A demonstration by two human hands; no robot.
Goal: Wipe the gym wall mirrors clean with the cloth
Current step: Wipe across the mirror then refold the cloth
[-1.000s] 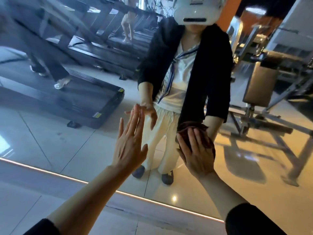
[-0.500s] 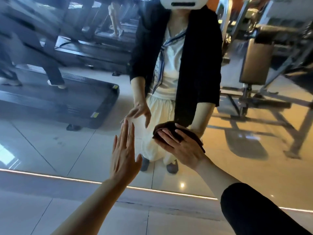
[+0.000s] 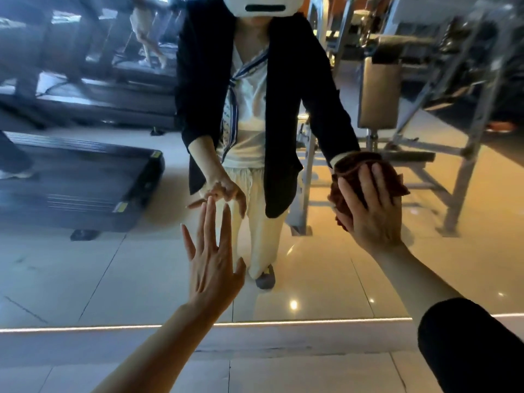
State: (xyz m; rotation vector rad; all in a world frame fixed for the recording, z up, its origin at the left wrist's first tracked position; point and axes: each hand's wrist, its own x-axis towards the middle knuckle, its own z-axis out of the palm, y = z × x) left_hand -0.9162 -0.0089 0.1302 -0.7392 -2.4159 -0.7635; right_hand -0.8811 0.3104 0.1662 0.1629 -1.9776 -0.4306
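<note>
The wall mirror (image 3: 93, 273) fills most of the view and reflects me and the gym behind. My right hand (image 3: 371, 211) presses a dark red-brown cloth (image 3: 347, 171) flat against the glass at the right, fingers straight and spread over it. My left hand (image 3: 212, 262) is raised in front of the mirror at the centre, fingers straight and pointing up, their tips at or very near the glass, holding nothing.
A lit strip (image 3: 85, 328) marks the mirror's bottom edge above the tiled floor (image 3: 283, 375). The reflection shows a treadmill (image 3: 85, 180) at the left, a weight bench and metal frames (image 3: 380, 97) at the right, and another person's legs (image 3: 147, 38) far back.
My right hand has swept the cloth across the glass, leftward and then well to the right. My left hand has kept its raised, flat pose near the centre.
</note>
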